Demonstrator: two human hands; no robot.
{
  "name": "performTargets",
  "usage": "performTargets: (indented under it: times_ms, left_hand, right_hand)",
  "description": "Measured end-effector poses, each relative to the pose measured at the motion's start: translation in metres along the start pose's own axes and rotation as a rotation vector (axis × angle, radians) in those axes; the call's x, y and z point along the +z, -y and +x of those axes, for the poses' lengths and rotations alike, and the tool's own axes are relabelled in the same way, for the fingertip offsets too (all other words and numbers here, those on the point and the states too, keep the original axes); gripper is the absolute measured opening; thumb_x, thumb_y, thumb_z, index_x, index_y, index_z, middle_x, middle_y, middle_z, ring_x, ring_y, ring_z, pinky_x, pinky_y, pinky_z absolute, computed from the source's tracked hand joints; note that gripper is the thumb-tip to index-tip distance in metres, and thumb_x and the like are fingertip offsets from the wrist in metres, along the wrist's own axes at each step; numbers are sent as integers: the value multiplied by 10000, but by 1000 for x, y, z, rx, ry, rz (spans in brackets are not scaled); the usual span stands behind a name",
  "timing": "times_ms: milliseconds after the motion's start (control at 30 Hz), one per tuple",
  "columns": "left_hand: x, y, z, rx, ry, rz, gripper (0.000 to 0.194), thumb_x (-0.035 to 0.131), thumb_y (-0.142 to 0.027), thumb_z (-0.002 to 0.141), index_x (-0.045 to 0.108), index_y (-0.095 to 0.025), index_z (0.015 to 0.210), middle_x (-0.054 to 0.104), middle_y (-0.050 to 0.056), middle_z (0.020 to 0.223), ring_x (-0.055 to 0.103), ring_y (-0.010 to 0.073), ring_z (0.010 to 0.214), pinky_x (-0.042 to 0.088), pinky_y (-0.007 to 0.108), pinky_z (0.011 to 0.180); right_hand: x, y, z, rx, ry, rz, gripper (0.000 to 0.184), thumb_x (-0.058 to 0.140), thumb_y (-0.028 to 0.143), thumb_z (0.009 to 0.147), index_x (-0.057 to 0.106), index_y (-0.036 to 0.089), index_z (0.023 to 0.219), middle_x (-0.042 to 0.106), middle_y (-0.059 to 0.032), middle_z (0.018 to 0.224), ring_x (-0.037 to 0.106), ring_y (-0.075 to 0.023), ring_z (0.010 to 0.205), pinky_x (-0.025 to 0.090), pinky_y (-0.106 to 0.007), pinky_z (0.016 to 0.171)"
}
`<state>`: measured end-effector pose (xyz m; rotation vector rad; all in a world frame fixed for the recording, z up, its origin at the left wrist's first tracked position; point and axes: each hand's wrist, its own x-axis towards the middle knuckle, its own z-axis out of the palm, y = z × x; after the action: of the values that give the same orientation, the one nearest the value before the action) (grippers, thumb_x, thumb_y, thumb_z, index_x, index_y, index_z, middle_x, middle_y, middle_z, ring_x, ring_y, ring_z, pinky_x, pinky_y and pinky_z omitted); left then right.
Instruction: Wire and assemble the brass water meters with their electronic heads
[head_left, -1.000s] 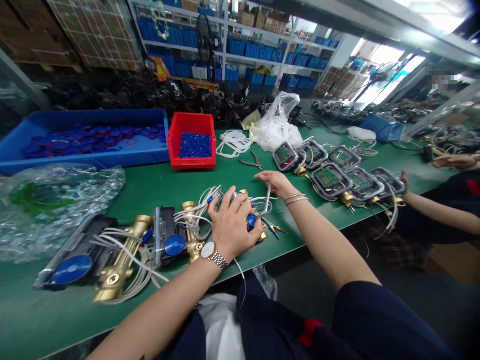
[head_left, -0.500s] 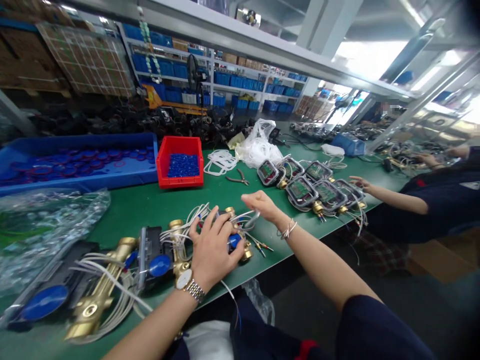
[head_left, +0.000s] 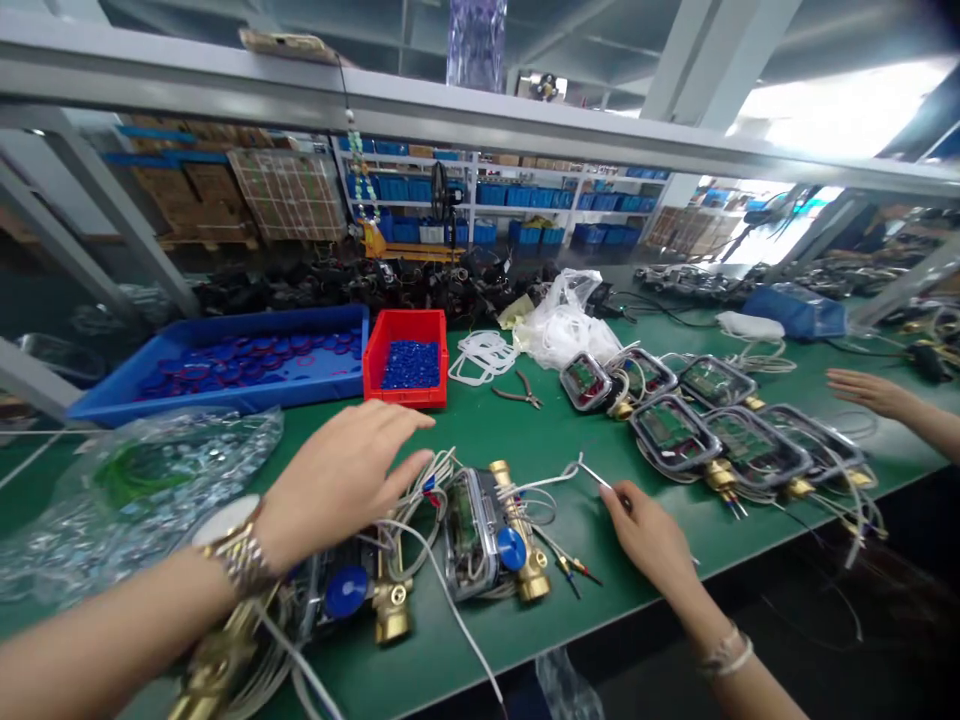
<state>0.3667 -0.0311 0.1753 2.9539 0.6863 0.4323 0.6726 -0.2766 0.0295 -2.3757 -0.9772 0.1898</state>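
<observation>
My left hand (head_left: 341, 475) hovers open, fingers stretched forward, above the green bench, just left of a brass meter with a clear housing and a blue cap (head_left: 487, 530). It wears a wristwatch (head_left: 236, 550). My right hand (head_left: 649, 535) rests on the bench to the right of that meter, its fingers pinched on the end of a thin white wire (head_left: 559, 475) that runs back to the meter. Another brass meter with a blue cap (head_left: 352, 590) lies under my left forearm.
A red bin of blue caps (head_left: 409, 355), a blue tray of rings (head_left: 225, 365), pliers (head_left: 517, 393) and white gaskets (head_left: 480, 355) sit farther back. Several clear-cased meters (head_left: 675, 425) lie at right, beside another person's hand (head_left: 870, 390). A plastic bag (head_left: 135, 480) is at left.
My left hand has let go of the meter and lifted forward and left. My right hand has drawn back towards me, pulling the white wire. The camera tilted up.
</observation>
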Motion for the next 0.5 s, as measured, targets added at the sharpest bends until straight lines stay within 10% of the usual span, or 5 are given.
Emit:
performTargets:
  times_ms: [233,500]
  left_hand:
    - [53,101,134,-290,353,150,273,576,-352,983,676,-184,1174,695,94,1205,652,249,1120,516,424,1000]
    - [105,129,188,-453,586,204,368,658,-374,958,615,-169,1261,634,98,1264,648,242,1115,575,434,930]
  right_hand:
    - [24,-17,-25,-97,-231,-376,405,396,584,1014,589,236,933,683,-65,776,668,-272,715,386,-336,586]
    - [23,-20,-18,-69,-245,-315,477,364,614,1009,599,242,828,624,-36,650,624,-231,589,350,-314,535]
